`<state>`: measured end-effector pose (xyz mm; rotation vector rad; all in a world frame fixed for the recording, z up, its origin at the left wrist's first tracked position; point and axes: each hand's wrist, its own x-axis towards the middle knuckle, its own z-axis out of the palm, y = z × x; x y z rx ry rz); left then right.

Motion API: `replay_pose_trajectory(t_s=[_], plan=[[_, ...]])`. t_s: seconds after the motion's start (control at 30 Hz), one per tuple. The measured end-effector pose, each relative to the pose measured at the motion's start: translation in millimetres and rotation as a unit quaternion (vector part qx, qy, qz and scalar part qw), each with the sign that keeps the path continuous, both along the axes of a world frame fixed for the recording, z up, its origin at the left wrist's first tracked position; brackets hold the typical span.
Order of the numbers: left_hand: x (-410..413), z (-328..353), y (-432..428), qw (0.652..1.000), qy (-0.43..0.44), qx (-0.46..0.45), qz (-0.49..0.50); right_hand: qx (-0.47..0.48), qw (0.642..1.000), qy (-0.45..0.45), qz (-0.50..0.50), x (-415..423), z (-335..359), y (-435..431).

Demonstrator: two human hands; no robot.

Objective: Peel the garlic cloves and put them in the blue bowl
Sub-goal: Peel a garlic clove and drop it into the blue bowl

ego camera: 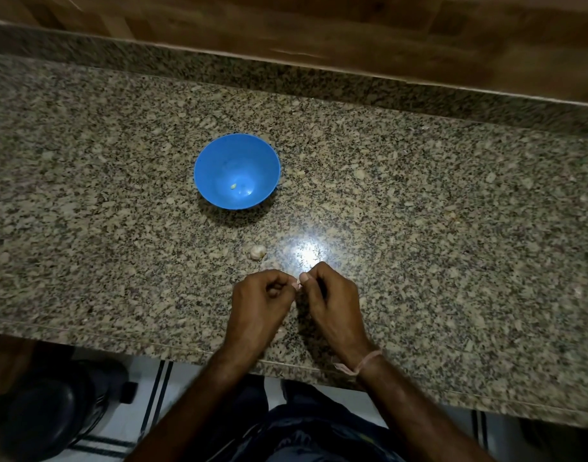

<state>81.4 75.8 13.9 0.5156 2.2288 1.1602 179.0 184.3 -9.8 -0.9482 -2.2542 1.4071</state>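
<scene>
A blue bowl [239,151] stands on the granite counter with one small pale clove [233,186] at its bottom. Nearer to me, a whitish piece of garlic [257,252] lies on the counter. Close to the counter's front edge my left hand [257,308] and my right hand [332,301] meet fingertip to fingertip. Between them they pinch a small pinkish garlic clove [298,284], mostly hidden by the fingers. Both hands have curled fingers.
The speckled granite counter [452,228] runs left to right, with a raised granite strip and a wooden wall behind it. A bright light reflection lies just beyond my hands. Below the front edge are a dark round object [43,418] and a tiled floor.
</scene>
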Motion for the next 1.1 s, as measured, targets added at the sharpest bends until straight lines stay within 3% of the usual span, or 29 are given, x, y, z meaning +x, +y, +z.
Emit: replay_pose_trajectory(t_s=[0.33, 0.53, 0.87, 1.1], plan=[[5.3, 3.4, 2.5, 0.998, -0.029, 0.024, 0.046, 0.068, 0.998, -0.004, 0.018, 0.8, 2.5, -0.5], [6.9, 7.0, 1.1, 0.994, -0.076, 0.053, 0.054, -0.049, 0.998, 0.005, -0.025, 5.5, 1.0, 2.2], [3.7, 5.5, 3.6, 1.000, 0.014, -0.009, 0.010, 0.023, 0.999, -0.014, 0.027, 3.5, -0.9, 8.3], [4.4, 7.6, 4.4, 0.997, -0.058, 0.025, 0.042, 0.019, 1.000, -0.008, 0.005, 3.8, -1.8, 9.1]])
